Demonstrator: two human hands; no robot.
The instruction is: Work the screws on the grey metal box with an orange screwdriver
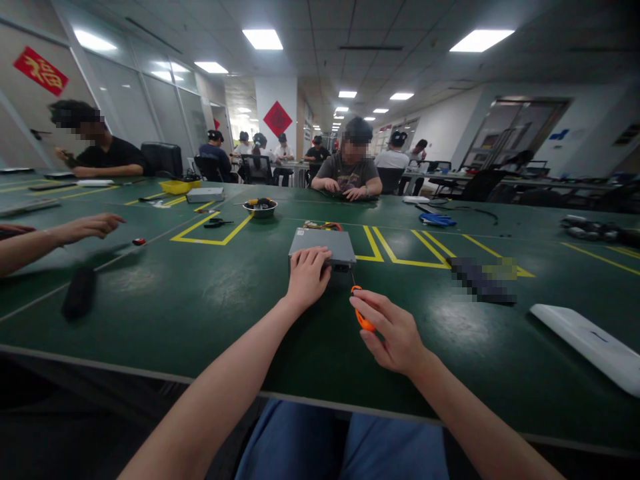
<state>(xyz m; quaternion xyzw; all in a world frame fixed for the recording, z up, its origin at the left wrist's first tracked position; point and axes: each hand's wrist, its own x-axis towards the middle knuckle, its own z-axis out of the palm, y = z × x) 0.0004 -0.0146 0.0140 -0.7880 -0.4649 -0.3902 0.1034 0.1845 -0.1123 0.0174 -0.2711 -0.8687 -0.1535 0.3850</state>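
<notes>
Left hand rests unclosed atop grey metal box on green table. Right hand grips orange screwdriver, shaft meeting box's near right corner.

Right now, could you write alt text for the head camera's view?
A person's left hand rests on a grey box on a green table; the right hand holds an orange-handled screwdriver pointing toward the box's near right corner. Other people sit beyond.

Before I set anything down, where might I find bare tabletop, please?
Free: between left hand and blurred black object, and between right hand and white device. Crowded: around the gray metal box and orange screwdriver.
</notes>
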